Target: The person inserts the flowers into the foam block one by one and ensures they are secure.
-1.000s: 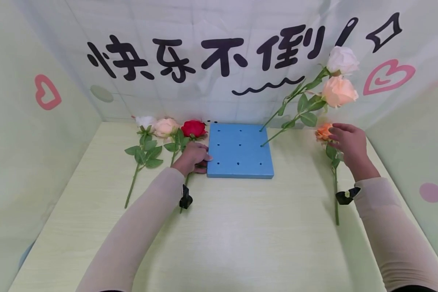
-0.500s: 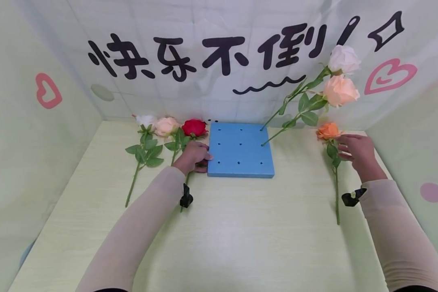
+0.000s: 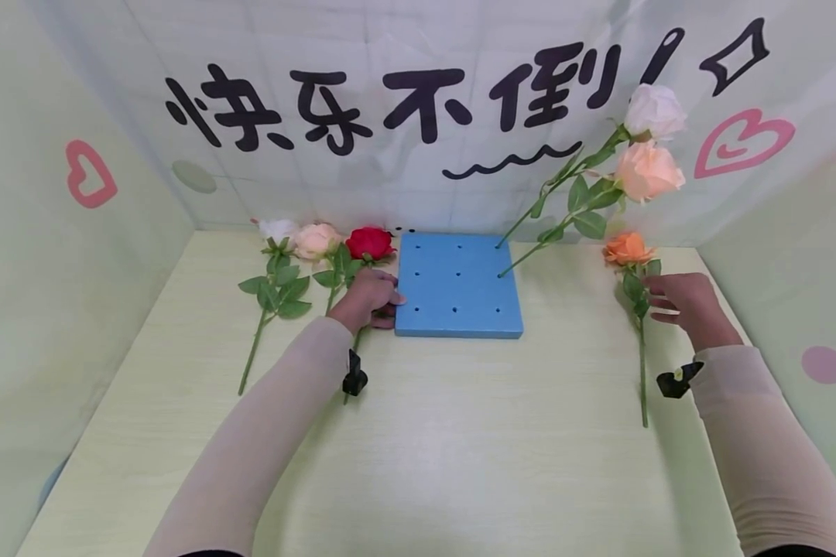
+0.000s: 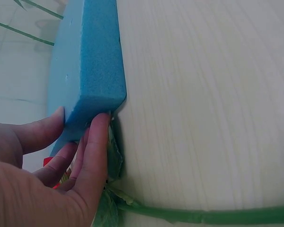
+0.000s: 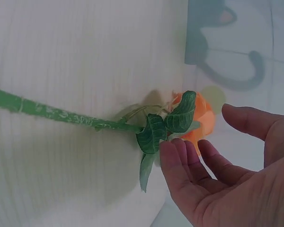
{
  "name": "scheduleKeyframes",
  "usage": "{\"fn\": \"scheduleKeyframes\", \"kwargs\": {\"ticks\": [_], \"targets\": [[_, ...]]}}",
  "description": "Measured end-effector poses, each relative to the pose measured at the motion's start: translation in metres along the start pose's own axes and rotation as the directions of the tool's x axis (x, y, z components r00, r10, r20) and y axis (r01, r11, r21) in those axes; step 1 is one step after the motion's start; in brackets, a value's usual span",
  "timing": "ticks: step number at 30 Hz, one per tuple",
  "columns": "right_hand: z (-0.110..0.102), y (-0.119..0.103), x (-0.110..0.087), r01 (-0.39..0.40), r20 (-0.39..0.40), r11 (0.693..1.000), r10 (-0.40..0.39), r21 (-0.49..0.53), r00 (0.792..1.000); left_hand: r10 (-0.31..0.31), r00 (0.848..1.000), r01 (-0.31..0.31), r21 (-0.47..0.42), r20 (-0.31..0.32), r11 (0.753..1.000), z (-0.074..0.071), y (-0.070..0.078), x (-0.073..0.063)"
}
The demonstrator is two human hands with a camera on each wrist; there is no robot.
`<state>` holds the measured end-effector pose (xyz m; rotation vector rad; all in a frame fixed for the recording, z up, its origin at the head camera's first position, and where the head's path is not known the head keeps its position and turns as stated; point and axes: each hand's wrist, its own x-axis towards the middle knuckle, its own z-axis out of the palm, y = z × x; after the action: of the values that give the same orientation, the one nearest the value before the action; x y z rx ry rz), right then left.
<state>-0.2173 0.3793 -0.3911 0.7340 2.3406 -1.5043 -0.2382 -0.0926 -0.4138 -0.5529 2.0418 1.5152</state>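
A square blue foam block (image 3: 453, 290) with small holes lies at the back of the table. My left hand (image 3: 371, 298) holds its left edge, thumb on the top face and fingers against the side, as the left wrist view shows. At the right lies an orange rose (image 3: 628, 249), its stem pointing toward the front. My right hand (image 3: 684, 302) is just right of its leaves (image 5: 154, 132), thumb apart from the loosely bent fingers; whether the fingertips touch the leaves I cannot tell. A white rose (image 3: 655, 112) and a peach rose (image 3: 648, 172) lean rightward out of the block's right-hand holes.
Left of the block lie a red rose (image 3: 371, 243), a pale pink rose (image 3: 316, 240) and a white rose (image 3: 277, 230). My left forearm crosses over their stems. Printed fabric walls (image 3: 418, 193) enclose the table (image 3: 460, 449) at the back and sides.
My right hand has come away from the orange bloom, moving right and slightly toward the front, to beside the leaves. The left hand stays at the foam block.
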Motion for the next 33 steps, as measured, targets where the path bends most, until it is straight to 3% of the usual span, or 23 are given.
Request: {"fn": "scheduleKeyframes", "kwargs": {"ticks": [24,33], "targets": [[0.019,0.013,0.009,-0.074,-0.025,0.982,0.07,-0.174,0.997,-0.002,1.0,0.001,0.01,0.019,1.0,-0.003,0.0,0.003],[0.023,0.018,0.009,-0.052,-0.053,0.971,0.04,-0.232,0.998,0.004,1.0,-0.004,-0.001,0.021,1.0,-0.001,0.0,0.0]]}}
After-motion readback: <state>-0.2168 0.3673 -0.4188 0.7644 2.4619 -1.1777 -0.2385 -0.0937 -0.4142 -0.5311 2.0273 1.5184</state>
